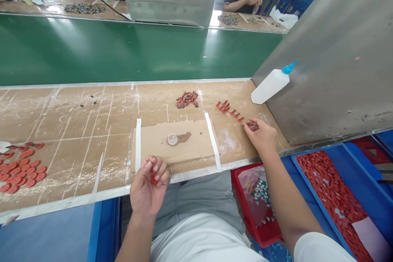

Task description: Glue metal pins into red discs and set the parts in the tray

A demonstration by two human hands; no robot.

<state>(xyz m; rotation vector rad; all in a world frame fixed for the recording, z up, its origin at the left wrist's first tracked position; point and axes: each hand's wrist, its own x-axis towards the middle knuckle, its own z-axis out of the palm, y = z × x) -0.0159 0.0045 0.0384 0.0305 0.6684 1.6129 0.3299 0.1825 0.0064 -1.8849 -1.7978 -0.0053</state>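
My left hand (149, 186) hovers at the near edge of the worktable (76, 118), fingers curled round a small red part (154, 179). My right hand (261, 135) reaches forward to the right, fingertips pinched on a small red piece (249, 123) at the end of a row of small red parts (229, 109). Between the hands lies a taped-down cardboard sheet (196, 141) with a small round cap and a brown glue smear (176, 138). A pile of small red-and-dark parts (187, 99) sits beyond the cardboard.
A white squeeze bottle with a blue nozzle (272, 84) leans against a metal panel (334, 73) on the right. Red discs (21, 168) lie at the left. A blue bin of red discs (331, 196) and a red bin (254, 200) stand below right. Beyond the green belt (123, 49), other people's hands work.
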